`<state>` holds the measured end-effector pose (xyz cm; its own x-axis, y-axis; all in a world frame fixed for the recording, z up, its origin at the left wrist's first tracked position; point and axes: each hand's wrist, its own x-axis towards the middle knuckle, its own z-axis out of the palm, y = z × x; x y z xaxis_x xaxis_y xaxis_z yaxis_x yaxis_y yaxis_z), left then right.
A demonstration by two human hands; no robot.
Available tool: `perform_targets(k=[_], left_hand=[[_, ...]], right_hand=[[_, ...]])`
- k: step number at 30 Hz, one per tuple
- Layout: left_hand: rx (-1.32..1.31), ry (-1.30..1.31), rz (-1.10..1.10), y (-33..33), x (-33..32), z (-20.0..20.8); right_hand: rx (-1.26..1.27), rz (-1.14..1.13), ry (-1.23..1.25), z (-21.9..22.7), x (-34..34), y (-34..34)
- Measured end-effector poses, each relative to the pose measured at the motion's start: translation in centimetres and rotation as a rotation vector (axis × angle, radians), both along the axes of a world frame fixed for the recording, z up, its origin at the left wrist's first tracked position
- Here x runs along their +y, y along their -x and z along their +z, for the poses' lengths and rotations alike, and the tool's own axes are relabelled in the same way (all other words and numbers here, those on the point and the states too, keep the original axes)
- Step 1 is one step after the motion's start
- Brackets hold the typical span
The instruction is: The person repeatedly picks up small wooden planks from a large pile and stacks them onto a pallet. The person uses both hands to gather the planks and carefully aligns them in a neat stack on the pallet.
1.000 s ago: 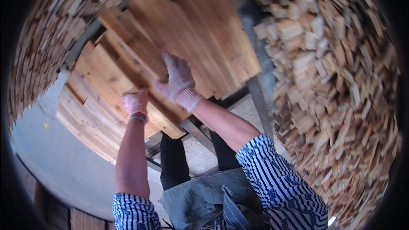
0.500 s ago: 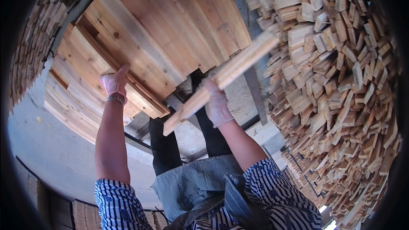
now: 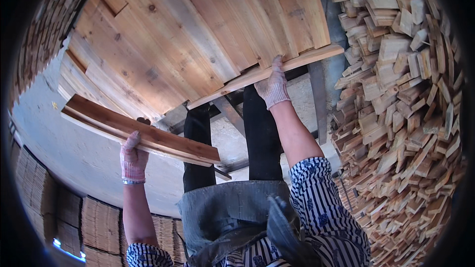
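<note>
My left hand (image 3: 133,157), in a pale knitted glove, is wrapped round a pair of stacked wooden boards (image 3: 143,132) held in the air in front of the table at the left. My right hand (image 3: 273,85), gloved too, grips a single long wooden strip (image 3: 307,58). That strip lies along the near ends of several flat planks (image 3: 198,34) laid side by side. Its right end sticks out past the last plank. Dark fingertips of the left glove show above the far edge of the boards.
A tall, uneven heap of short wood pieces (image 3: 396,118) rises at the right. More stacked wood (image 3: 54,15) stands at the far left. Bundled wood stacks (image 3: 101,225) line the lower left. Metal frame legs (image 3: 316,99) stand beneath the planks.
My left hand has lifted the boards off the planks, toward me and left. My right hand has moved forward and right, bringing its strip from mid-air against the plank ends.
</note>
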<state>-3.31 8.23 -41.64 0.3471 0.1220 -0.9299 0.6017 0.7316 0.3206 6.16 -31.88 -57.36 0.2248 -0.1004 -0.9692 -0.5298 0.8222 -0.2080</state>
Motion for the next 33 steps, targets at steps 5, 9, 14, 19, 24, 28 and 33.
perform_targets(k=[5,9,14,19,24,28,33], left_hand=[[0.045,0.012,0.151,4.0,-0.6,0.4],[0.084,-0.053,0.201,5.6,-0.9,0.8],[0.057,-0.033,0.249,7.4,-1.0,0.0],[0.113,-0.046,0.359,10.2,-1.2,-0.9],[0.159,-0.042,0.381,11.1,-0.9,-0.1],[0.124,-0.045,0.452,12.3,-1.2,-2.5],[0.171,0.007,0.559,15.0,-1.8,-3.4]], right_hand=[[0.030,0.043,0.131,-0.7,-2.2,4.6],[-0.172,0.112,0.034,-1.1,-1.7,1.9],[0.027,0.158,0.075,0.4,1.5,-1.6],[-0.052,0.153,0.101,-1.1,-1.9,2.4],[0.109,0.271,0.221,1.0,2.2,-2.9],[0.059,0.251,0.223,0.2,0.8,-2.6],[0.038,0.193,0.265,0.7,-0.9,0.2]])
